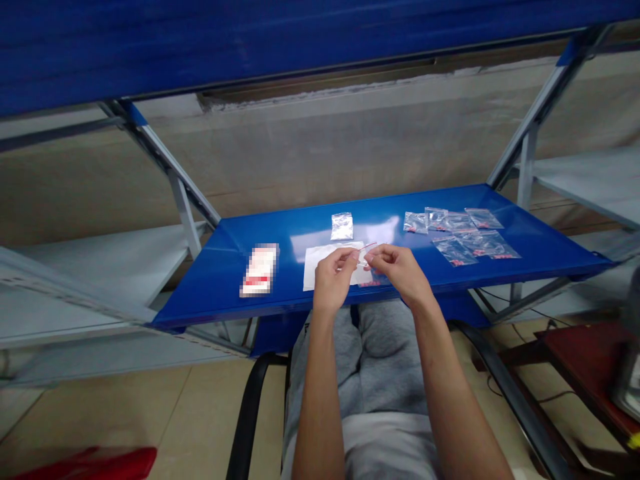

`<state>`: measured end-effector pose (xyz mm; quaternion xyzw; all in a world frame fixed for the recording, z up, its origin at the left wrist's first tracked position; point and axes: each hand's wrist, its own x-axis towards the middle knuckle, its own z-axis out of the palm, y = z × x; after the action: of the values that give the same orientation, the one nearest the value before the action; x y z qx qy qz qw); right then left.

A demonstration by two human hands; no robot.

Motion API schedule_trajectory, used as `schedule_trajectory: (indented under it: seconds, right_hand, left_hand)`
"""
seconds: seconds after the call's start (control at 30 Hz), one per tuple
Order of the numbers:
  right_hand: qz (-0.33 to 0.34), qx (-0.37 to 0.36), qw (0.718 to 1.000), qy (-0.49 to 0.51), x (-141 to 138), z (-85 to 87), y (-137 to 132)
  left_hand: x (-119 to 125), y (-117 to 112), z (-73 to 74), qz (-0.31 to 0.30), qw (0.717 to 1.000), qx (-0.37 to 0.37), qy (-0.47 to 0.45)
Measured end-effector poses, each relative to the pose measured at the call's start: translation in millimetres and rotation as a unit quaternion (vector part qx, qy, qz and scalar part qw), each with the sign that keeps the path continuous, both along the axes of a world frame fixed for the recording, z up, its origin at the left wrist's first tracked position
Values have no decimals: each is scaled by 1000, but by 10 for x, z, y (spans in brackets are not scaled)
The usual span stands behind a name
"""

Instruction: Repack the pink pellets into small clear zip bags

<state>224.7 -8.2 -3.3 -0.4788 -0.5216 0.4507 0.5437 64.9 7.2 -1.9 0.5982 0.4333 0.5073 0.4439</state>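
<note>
My left hand (334,279) and my right hand (399,265) meet above the front middle of the blue shelf. Both have thumb and fingers pinched on a small clear zip bag (368,251) with a red line along its top; my fingers cover part of it. Beneath them a white sheet of paper (311,272) lies flat. Some small red pieces (370,279) show below my hands near the sheet's right side, partly hidden; whether they are inside a bag I cannot tell.
Behind the paper lies a clear plastic bag or stack of bags (342,227). Several clear bags with red bits (465,233) are spread at the right. A blurred white and red item (260,269) sits at left. The blue shelf (210,287) has slanted metal supports (165,163) at both sides.
</note>
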Motion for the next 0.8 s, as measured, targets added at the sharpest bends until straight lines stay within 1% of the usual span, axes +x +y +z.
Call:
schedule_trajectory:
  seconds: [0.13,0.33,0.43,0.5,0.53,0.57,0.63,0.67,0.7,0.73,0.8]
  right_hand:
    - [8,2,1000,-25,-2,-3,0]
    - [-21,4,998,-52,-4,-17,1]
    - [-35,2,997,-75,-8,-4,-12]
    - [-79,28,990,-112,-9,21,-25]
    - [-118,51,981,-145,-9,41,-34]
    - [-167,78,966,-184,-9,66,-46]
    - [-265,117,922,-257,-13,129,-77]
    - [-295,126,904,-281,-20,163,-96]
    - [-305,128,897,-293,-33,195,-114]
    - [-294,126,901,-294,-50,222,-131]
    - [-232,119,926,-274,-97,255,-154]
  left_hand:
    - [-5,-14,12,-4,1000,-10,4]
    - [-97,50,-10,-7,999,19,38]
    - [-116,60,-15,-10,999,7,31]
    - [-96,42,-8,3,1000,-12,5]
    - [-77,29,-1,13,1000,-22,-10]
    - [-52,15,7,25,999,-31,-25]
    - [10,-9,22,54,996,-41,-51]
    - [46,-17,27,68,995,-40,-64]
    - [83,-22,29,80,993,-35,-76]
    - [122,-25,27,87,992,-28,-88]
    - [201,-28,10,88,990,-16,-110]
